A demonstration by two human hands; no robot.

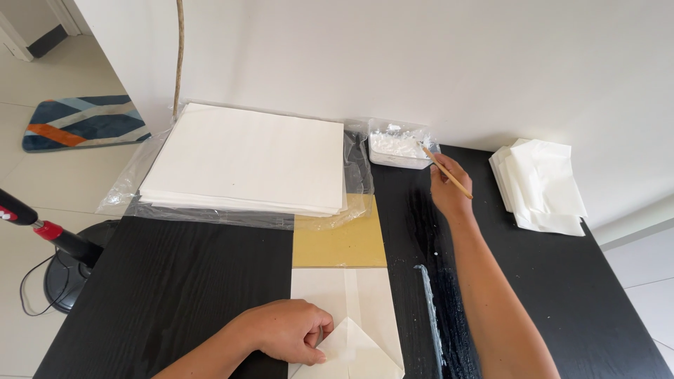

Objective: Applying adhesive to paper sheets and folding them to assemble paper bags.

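1. The right hand [449, 188] is reaching far across the black table [175, 295], up near the white wall [421, 56]. It is pinching a thin wooden stick [446, 172] between its fingers.
2. The stick is lying slanted. Its far tip is pointing up and to the left, into the small white tub of paste [399, 149]. Its other end is poking out past the hand, toward the right.
3. The tub is sitting just in front of the right hand, a little to the left of it, touching the stick's tip. The right hand is much nearer to the tub than the left hand is.
4. The right arm is stretching out almost straight from the bottom of the picture up to the tub.
5. The left hand [291, 330] is staying close to the person's body. It is curled, and its fingertips are pressing down on the folded white paper [351, 330], at the edge of a pointed flap.
6. The folded paper is lying on a yellow board [344, 242], between the two arms.
7. A big stack of white sheets [246, 158] in clear plastic is lying behind the board. A small pile of folded papers [540, 186] is sitting far off to the right.
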